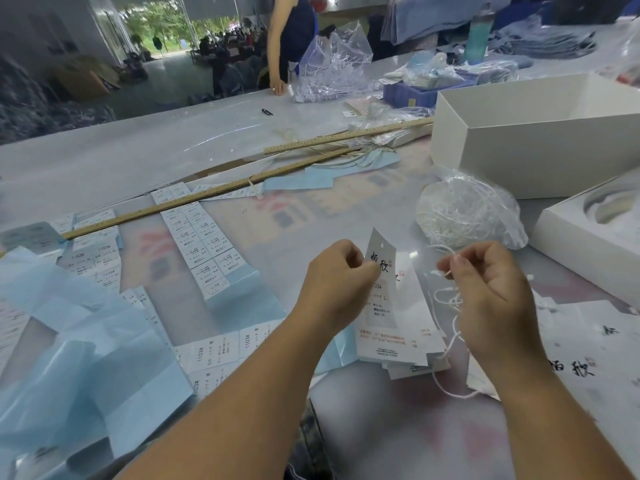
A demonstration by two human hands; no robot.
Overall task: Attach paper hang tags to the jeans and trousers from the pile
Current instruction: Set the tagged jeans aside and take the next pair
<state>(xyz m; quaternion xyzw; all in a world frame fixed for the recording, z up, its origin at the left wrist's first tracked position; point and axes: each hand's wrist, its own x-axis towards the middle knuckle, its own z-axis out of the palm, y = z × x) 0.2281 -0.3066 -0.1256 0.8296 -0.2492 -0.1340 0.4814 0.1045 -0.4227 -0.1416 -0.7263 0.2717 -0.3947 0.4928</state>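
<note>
1. Where the table (pixel 145 157) runs off at far left: loose blue backing sheets (pixel 69 358), with strips of white size stickers (pixel 204 251) printed "1103#" lying flat beside them.
2. Laid diagonally across the stickers: two long wooden rulers (pixel 194 200), low at left, rising toward upper right.
3. Far side of table, centre: small black clip-like item (pixel 267 112), too small to identify. Behind it, another person's hand (pixel 278 87) resting on the table edge, beside a crumpled clear bag (pixel 334 64).
4. Left hand (pixel 337 278): fingers curled, thumb and fingertips pinching the left edge of a hang tag (pixel 379 258).
5. Hang tag: held above the table between both hands, long axis near vertical, slightly tilted right. Punched-hole end pointing up and away, lower end down toward a stack of tags (pixel 398 344) lying flat underneath. Black script face toward camera.
6. Right hand (pixel 485 282): fingers curled, thumb and forefinger pinching the end of a white string (pixel 450 327). Rest of string hanging in loose loops down past the stack.
7. Tag and string end near each other, not touching.
8. Just behind right hand: clear bag of white strings (pixel 467 209).
9. Far right: open white box (pixel 533 140), second white box (pixel 588 233) in front of it.
</note>
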